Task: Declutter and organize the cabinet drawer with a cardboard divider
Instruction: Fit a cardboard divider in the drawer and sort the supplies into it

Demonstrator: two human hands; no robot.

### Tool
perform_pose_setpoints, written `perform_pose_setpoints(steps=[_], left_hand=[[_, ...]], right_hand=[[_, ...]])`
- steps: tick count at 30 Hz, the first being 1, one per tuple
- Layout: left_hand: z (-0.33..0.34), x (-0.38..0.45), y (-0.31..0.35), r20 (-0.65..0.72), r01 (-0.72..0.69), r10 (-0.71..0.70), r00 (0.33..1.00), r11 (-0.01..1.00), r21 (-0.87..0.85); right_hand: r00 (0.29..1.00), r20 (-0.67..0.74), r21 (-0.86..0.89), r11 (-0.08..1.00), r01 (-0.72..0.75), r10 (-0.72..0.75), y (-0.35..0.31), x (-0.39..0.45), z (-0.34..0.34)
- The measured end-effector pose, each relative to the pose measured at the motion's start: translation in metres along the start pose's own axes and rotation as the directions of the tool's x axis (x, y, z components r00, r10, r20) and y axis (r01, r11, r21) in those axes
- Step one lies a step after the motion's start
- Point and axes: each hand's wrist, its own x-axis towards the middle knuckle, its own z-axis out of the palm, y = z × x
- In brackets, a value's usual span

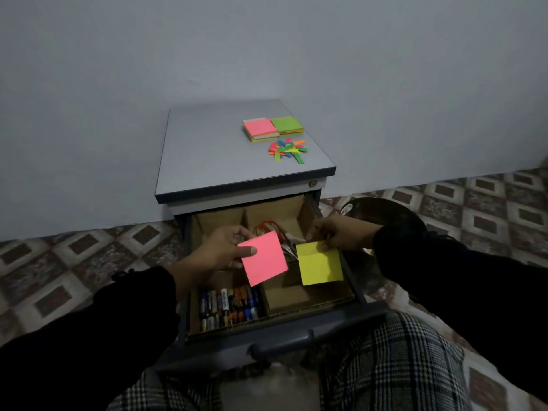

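Note:
The open drawer point(341, 324) of a grey cabinet holds a cardboard divider point(308, 304) with several compartments. My left hand point(219, 250) pinches a pink sticky note point(264, 259) above the drawer's middle. My right hand point(341, 232) pinches a yellow sticky note point(318, 264) by its top edge over the right side. Several batteries point(228, 307) fill the front left compartment. Scissors with red handles point(281, 235) lie in the back right compartment, partly hidden by the notes. The front right compartment shows bare cardboard.
On the cabinet top point(207, 149) lie two stacks of sticky notes, pink point(261, 129) and green point(286, 124), and a pile of coloured strips point(287, 149). A dark round object point(382, 212) sits on the patterned floor to the right. My checked trousers point(385, 366) are below the drawer.

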Motion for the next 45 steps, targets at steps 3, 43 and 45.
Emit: perform_pose_setpoints(steps=[3, 43, 45], left_hand=[[0.011, 0.003, 0.001, 0.034, 0.021, -0.023, 0.999, 0.998, 0.052], [0.142, 0.041, -0.059, 0.080, 0.198, -0.222, 0.972, 0.950, 0.240], [0.141, 0.040, -0.055, 0.104, 0.217, -0.242, 0.965, 0.953, 0.213]], right_hand=[[1.000, -0.011, 0.003, 1.000, -0.019, 0.019, 0.007, -0.001, 0.002], [0.998, -0.055, 0.131, 0.991, -0.017, 0.024, 0.082, -0.020, -0.003], [0.998, -0.053, 0.149, 0.989, -0.024, 0.032, 0.082, -0.020, -0.003]])
